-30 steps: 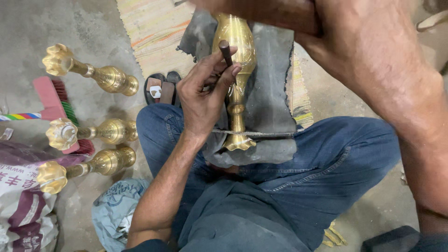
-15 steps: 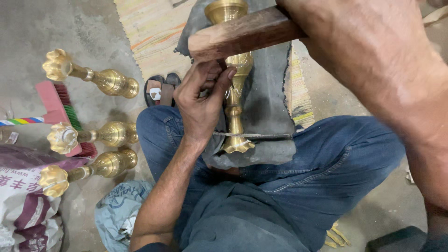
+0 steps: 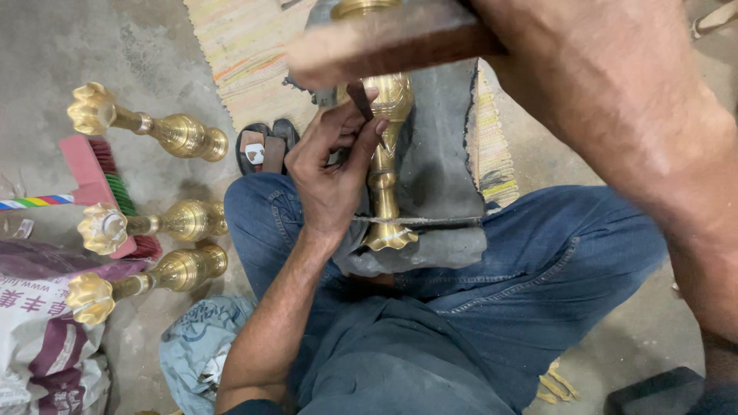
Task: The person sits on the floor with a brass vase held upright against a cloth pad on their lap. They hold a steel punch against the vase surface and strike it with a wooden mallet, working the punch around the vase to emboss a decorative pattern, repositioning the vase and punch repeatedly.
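— Brass lamp stand (image 3: 387, 165) across the lap, on grey cloth (image 3: 438, 169)?
— Yes. Left hand (image 3: 330, 173) pinches a dark punch (image 3: 360, 100) against it. Right hand is out of frame; its wooden mallet (image 3: 384, 42) has dropped closer since.

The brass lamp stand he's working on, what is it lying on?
The brass lamp stand lies on a grey cloth pad across the person's lap, with a thin cord crossing its base. The left hand covers one side, so that side's support is hidden.
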`<state>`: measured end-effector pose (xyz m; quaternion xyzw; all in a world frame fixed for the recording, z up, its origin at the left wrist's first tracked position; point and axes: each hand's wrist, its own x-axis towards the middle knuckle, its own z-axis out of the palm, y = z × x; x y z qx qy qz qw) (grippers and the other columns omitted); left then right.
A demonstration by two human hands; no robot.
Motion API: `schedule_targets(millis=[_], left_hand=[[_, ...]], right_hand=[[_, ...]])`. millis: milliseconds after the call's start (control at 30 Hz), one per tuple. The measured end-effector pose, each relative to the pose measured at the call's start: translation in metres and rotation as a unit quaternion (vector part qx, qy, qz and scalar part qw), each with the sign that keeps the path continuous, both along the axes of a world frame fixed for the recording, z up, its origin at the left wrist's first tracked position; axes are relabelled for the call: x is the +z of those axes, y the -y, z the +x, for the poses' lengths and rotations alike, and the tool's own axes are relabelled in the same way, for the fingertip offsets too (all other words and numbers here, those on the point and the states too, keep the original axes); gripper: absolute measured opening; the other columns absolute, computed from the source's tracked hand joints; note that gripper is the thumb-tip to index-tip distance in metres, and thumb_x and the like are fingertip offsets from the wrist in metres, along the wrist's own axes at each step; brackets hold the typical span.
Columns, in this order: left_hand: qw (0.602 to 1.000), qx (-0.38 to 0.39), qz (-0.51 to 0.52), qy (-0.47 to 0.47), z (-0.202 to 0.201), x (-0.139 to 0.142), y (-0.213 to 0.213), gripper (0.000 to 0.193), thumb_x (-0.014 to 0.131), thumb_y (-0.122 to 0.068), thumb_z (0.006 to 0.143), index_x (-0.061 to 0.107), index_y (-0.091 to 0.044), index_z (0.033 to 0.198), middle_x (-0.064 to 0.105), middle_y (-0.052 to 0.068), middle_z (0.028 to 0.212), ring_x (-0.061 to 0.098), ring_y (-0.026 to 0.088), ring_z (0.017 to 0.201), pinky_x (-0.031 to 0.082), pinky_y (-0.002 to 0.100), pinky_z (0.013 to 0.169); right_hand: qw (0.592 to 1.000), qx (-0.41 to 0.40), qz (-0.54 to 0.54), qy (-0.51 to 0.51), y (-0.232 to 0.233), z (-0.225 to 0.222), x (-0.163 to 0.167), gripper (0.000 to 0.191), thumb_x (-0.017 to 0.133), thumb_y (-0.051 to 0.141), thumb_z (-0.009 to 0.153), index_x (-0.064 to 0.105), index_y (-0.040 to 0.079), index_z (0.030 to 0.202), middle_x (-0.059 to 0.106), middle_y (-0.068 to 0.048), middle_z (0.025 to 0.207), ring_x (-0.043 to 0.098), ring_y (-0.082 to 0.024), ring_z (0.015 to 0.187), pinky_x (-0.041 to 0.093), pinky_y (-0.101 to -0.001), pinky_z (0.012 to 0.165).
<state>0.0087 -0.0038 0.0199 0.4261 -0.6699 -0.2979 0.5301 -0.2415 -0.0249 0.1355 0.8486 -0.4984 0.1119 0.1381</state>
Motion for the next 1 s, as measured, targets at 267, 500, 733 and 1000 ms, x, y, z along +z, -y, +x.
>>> schedule_targets(millis=[267, 500, 733, 1000], left_hand=[[1.000, -0.017, -0.014, -0.018, 0.003, -0.005, -0.003, 0.034, 0.076, 0.000, 0.104, 0.066, -0.006, 0.136, 0.074, 0.007, 0.113, 0.077, 0.011, 0.097, 0.066, 0.023, 0.082], [1.000, 0.000, -0.020, -0.004, 0.002, -0.004, -0.003, 0.034, 0.078, -0.001, 0.103, 0.066, -0.004, 0.134, 0.076, 0.008, 0.116, 0.076, 0.011, 0.097, 0.065, 0.023, 0.080], [1.000, 0.001, 0.015, -0.019, 0.002, -0.003, -0.003, 0.032, 0.077, -0.002, 0.104, 0.067, -0.003, 0.134, 0.076, 0.007, 0.112, 0.076, 0.011, 0.098, 0.065, 0.024, 0.082], [1.000, 0.023, 0.002, -0.015, -0.001, -0.002, -0.004, 0.030, 0.078, -0.001, 0.102, 0.067, -0.003, 0.131, 0.077, 0.008, 0.108, 0.076, 0.010, 0.092, 0.064, 0.024, 0.076]], right_hand=[[0.993, 0.016, -0.095, -0.067, -0.009, 0.001, 0.002, 0.022, 0.081, 0.027, 0.093, 0.073, 0.012, 0.106, 0.067, -0.006, 0.082, 0.069, -0.023, 0.074, 0.054, -0.0338, 0.071], [0.988, 0.012, -0.134, -0.080, -0.007, 0.007, 0.006, 0.020, 0.077, 0.023, 0.092, 0.072, 0.014, 0.109, 0.067, -0.004, 0.084, 0.068, -0.019, 0.074, 0.053, -0.0312, 0.070], [0.986, 0.000, -0.141, -0.093, -0.012, 0.016, 0.012, 0.015, 0.074, 0.018, 0.092, 0.072, 0.015, 0.106, 0.066, -0.002, 0.082, 0.068, -0.017, 0.072, 0.052, -0.0291, 0.067], [0.981, -0.016, -0.149, -0.123, -0.012, 0.017, 0.013, 0.012, 0.072, 0.014, 0.091, 0.072, 0.015, 0.104, 0.066, -0.002, 0.080, 0.069, -0.016, 0.070, 0.052, -0.0286, 0.063]])
